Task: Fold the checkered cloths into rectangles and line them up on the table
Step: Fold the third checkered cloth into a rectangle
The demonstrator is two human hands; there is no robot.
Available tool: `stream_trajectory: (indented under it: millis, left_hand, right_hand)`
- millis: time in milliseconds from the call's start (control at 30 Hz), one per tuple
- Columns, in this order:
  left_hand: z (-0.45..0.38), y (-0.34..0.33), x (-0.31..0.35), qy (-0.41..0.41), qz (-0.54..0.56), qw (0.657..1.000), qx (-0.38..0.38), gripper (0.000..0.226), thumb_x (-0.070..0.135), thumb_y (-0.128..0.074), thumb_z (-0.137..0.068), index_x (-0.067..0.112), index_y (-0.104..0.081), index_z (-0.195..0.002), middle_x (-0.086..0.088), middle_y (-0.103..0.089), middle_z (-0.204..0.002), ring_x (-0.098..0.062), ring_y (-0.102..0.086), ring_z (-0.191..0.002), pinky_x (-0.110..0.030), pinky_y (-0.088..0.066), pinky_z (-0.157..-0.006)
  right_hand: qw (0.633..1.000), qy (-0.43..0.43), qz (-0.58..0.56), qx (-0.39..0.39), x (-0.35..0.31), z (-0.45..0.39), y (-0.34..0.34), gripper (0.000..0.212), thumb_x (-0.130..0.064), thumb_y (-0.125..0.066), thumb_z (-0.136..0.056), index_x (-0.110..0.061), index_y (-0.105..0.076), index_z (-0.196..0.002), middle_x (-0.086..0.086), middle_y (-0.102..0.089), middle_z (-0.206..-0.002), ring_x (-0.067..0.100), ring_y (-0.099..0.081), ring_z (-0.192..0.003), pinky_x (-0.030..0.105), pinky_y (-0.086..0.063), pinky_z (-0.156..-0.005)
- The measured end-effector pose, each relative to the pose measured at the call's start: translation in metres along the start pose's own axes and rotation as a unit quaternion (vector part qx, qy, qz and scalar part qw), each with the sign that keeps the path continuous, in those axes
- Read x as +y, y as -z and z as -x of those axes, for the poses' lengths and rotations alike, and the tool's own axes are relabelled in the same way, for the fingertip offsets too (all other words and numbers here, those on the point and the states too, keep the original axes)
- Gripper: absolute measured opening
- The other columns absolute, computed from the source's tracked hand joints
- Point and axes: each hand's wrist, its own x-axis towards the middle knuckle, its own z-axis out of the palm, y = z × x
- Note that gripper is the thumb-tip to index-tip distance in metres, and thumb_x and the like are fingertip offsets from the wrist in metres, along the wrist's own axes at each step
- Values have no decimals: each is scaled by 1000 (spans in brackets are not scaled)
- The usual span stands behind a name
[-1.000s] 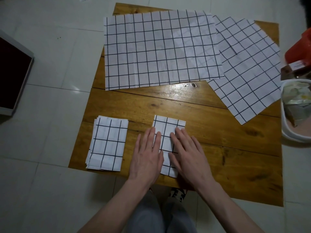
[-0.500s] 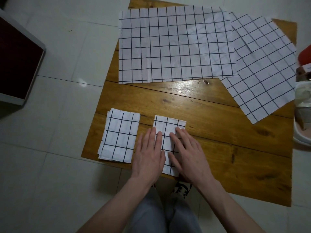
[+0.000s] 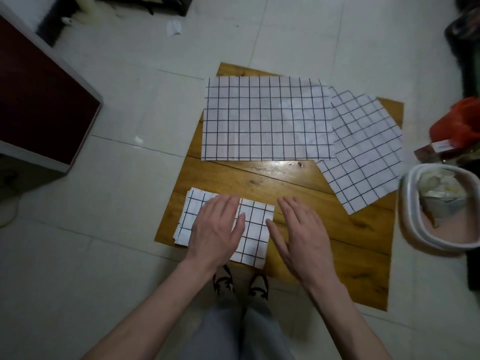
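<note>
Two folded checkered cloths lie side by side at the near left of the wooden table point(image 3: 298, 183): a stacked one point(image 3: 189, 216) at the left edge and a second one point(image 3: 255, 229) right beside it. My left hand point(image 3: 217, 227) lies flat across both, its fingers straight. My right hand point(image 3: 302, 235) is open with straight fingers over the bare wood just right of the second cloth, its thumb near that cloth's edge. Two unfolded checkered cloths lie at the far side: a large one point(image 3: 265, 118) and a tilted one point(image 3: 363, 152) partly under it.
A white bin point(image 3: 407, 216) with rubbish stands off the table's right edge, with a red object point(image 3: 457, 126) behind it. A dark red cabinet point(image 3: 39, 100) is at the left on the tiled floor. My legs and shoes show below the near edge.
The second folded cloth has slid left until it meets the stacked one. My left hand moved left with it; my right hand came off the cloth onto the wood. The camera tilted up.
</note>
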Motion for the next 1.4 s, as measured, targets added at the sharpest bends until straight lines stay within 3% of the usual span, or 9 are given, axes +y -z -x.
stream_trajectory:
  millis: [133,333,467,733,1000,1133,1400]
  left_hand:
    - [4,90,21,23,11,998,60,52,42,-37,-109,8,-56,-143,-11,-64,-136,-24,-59,-126,-42,-49,-108]
    - [17,194,23,54,-4,994,100,55,46,-33,-109,11,-51,-148,-8,-59,-145,-22,-54,-135,-41,-43,-114]
    - [16,244,2,57,-16,990,131,54,45,-33,-109,13,-49,-149,-7,-57,-147,-20,-50,-137,-39,-39,-116]
    - [-11,297,-89,39,-40,988,142,53,43,-35,-109,11,-50,-149,-8,-56,-148,-21,-48,-140,-41,-38,-119]
    - [-58,330,-214,-45,-25,995,88,55,43,-35,-108,7,-52,-147,-11,-58,-146,-26,-50,-139,-45,-36,-120]
    - [-84,351,-265,-89,-18,992,88,53,40,-39,-108,6,-53,-146,-12,-58,-145,-28,-51,-138,-46,-38,-118]
    - [-157,361,-309,-137,-11,986,94,50,37,-44,-107,6,-56,-144,-13,-60,-143,-29,-52,-136,-48,-40,-115]
  right_hand:
    - [999,25,1,23,-40,-3,79,62,-58,-37,-107,-14,-54,-147,6,-59,-148,22,-47,-145,42,-39,-119]
    - [995,86,1,55,-104,-15,160,69,-63,-29,-107,-15,-45,-154,7,-49,-158,21,-37,-152,42,-25,-127]
    - [992,105,-15,69,-142,-38,182,71,-64,-28,-107,-17,-38,-159,6,-43,-162,21,-32,-154,44,-25,-128]
    - [991,115,8,70,-222,-103,164,74,-67,-25,-106,-18,-33,-161,4,-38,-165,19,-26,-157,43,-20,-129]
    - [994,-2,-4,111,-316,-154,135,66,-58,-39,-105,-15,-43,-156,5,-47,-159,20,-38,-150,41,-29,-126]
    - [993,-52,-1,111,-355,-177,121,66,-58,-38,-105,-14,-44,-155,6,-47,-159,21,-37,-151,45,-30,-125]
    - [985,-104,23,137,-379,-229,116,68,-58,-34,-106,-13,-42,-156,7,-45,-161,21,-34,-153,43,-26,-127]
